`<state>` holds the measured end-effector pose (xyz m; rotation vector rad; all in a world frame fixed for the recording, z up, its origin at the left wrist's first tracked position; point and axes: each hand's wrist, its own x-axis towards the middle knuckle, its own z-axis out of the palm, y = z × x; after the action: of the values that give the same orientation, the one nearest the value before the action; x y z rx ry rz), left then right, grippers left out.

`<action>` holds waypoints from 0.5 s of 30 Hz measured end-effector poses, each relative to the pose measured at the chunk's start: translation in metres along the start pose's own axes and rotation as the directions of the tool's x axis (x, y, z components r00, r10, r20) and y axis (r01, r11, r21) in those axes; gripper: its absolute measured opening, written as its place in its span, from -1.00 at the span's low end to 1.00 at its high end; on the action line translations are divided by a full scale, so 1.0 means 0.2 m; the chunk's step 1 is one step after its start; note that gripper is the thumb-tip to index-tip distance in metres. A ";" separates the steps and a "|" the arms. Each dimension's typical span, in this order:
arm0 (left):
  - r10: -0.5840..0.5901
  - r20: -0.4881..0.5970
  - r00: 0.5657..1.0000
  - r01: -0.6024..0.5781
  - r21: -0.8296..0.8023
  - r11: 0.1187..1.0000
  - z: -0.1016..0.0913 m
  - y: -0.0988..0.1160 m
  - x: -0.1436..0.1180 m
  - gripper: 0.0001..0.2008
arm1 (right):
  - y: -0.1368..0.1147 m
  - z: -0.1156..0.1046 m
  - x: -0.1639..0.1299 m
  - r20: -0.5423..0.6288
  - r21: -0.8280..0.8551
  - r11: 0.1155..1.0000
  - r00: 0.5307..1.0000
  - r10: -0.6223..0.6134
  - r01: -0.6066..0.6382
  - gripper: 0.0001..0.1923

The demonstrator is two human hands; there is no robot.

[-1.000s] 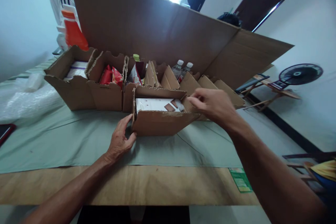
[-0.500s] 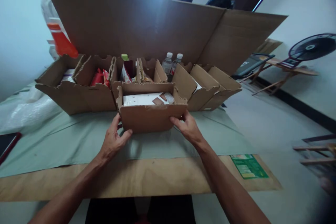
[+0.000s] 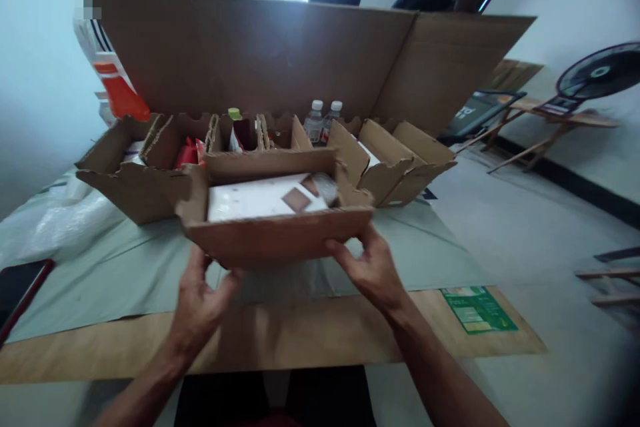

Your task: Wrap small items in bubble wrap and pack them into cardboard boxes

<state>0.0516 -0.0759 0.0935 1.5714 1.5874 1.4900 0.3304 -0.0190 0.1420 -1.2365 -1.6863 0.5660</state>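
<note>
Item: open cardboard tray (image 3: 270,240), raised off the green sheet (image 3: 125,273) and held in front of the row of cardboard compartments (image 3: 150,173). Contents: a flat white packet (image 3: 260,197) with brown squares, lying loose inside. Your left hand (image 3: 200,303) is closed on the tray's lower left corner; your right hand (image 3: 373,270) grips its lower right corner, thumb along the front wall. Risks: the walls are thin with ragged edges, so squeezing at the corners alone could buckle the front wall; if you tilt the tray toward you, the packet may slide out; swinging it back could knock the bottles (image 3: 323,121) behind.
</note>
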 end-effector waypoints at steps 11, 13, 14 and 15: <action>0.092 0.313 0.945 -0.103 0.019 0.995 0.31 0.07 -0.53 -0.10 | 0.44 -0.27 -0.25 -0.130 0.193 0.974 0.981 0.147 -0.121 -0.47; 0.083 0.341 0.936 -0.092 0.011 0.996 0.35 0.08 -0.58 -0.04 | 0.47 -0.26 -0.16 -0.128 0.247 0.963 0.982 0.139 -0.104 -0.42; 0.085 0.363 0.928 -0.092 0.002 0.996 0.37 0.08 -0.60 0.00 | 0.48 -0.25 -0.11 -0.131 0.254 0.962 0.981 0.140 -0.103 -0.39; 0.091 0.388 0.917 -0.094 -0.014 0.996 0.39 0.08 -0.61 0.04 | 0.49 -0.24 -0.07 -0.137 0.248 0.963 0.980 0.142 -0.105 -0.36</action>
<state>0.1571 -0.1609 0.0391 1.8317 1.3041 1.1243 0.4193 -0.0012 0.0800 -1.1830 -1.3748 0.7101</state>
